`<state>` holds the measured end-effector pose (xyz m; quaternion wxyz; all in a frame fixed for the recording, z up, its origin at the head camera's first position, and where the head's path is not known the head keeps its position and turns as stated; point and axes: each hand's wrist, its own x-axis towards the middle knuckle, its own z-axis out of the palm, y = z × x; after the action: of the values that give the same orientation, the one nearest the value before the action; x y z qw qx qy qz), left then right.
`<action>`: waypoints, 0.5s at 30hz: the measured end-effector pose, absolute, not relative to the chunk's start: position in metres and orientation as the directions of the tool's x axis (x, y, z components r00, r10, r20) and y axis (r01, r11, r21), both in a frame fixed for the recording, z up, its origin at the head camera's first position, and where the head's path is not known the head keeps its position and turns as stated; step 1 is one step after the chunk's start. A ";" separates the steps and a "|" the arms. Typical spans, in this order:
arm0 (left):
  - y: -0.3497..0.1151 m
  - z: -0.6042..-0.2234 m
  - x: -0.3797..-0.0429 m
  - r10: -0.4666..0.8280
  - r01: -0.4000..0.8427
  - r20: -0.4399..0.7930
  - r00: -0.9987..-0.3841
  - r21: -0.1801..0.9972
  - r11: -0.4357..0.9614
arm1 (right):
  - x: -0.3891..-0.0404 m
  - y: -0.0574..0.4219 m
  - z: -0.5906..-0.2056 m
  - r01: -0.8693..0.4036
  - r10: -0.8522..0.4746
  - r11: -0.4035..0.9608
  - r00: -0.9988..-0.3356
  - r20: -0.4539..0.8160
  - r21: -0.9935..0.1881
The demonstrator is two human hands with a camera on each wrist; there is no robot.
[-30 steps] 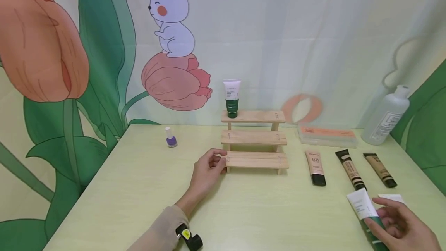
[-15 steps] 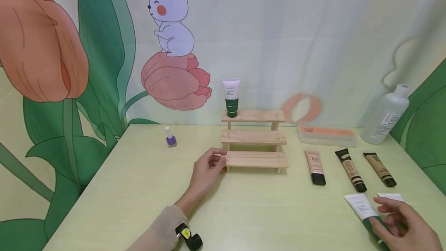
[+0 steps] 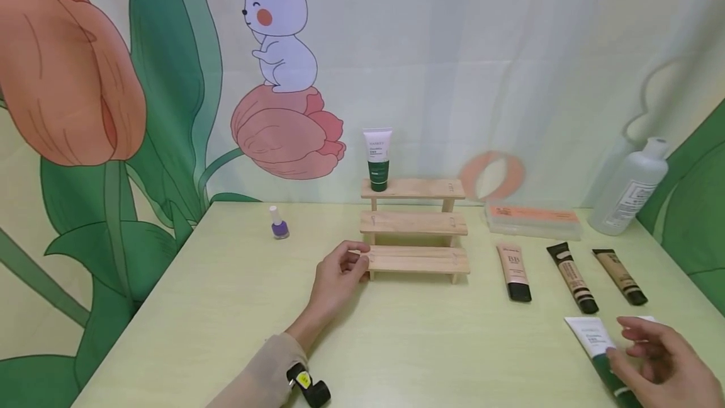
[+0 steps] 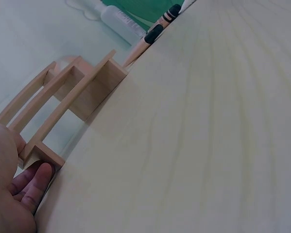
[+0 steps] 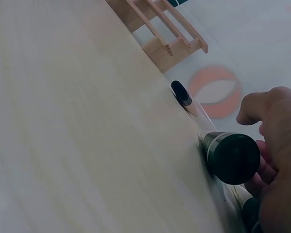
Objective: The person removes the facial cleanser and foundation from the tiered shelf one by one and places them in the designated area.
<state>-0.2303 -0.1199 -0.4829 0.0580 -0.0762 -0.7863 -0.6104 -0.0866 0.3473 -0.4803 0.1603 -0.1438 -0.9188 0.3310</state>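
My left hand grips the left end of the bottom step of a three-tier wooden display stand. In the left wrist view, its fingertips sit against that end, low by the table. A white-and-green squeeze tube lies on the table at the lower right, its dark green cap facing the right wrist camera. Beside this tube is my right hand, fingers loosely bent and the thumb lifted off it. Another white-ended tube is mostly hidden behind that hand. A matching tube stands upright on the top step.
Right of the stand lie a pink BB cream tube, a beige-and-black tube and a gold-brown tube. Behind them are a flat clear case and a large bottle. A purple nail polish bottle stands at the left.
The white-and-green tube has gone down flat onto the table at the lower right, and my right hand has loosened from it. My left hand stays on the stand.
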 end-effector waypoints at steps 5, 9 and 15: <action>-0.120 -0.483 -0.230 0.051 0.193 0.186 -0.981 0.951 0.241 | -0.088 0.346 -0.479 0.102 0.357 0.721 -0.902 0.242 -0.686; -0.120 -0.482 -0.229 0.047 0.186 0.180 -0.982 0.954 0.235 | -0.090 0.343 -0.474 0.060 0.379 0.676 -0.883 0.277 -0.734; -0.121 -0.482 -0.229 0.048 0.194 0.188 -0.981 0.954 0.229 | -0.098 0.336 -0.457 -0.067 0.388 0.567 -0.857 0.338 -0.821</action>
<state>-0.2292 -0.1205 -0.4819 0.0593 -0.0777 -0.7818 -0.6159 -0.0983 0.3360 -0.4566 0.2497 -0.0947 -0.8493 0.4553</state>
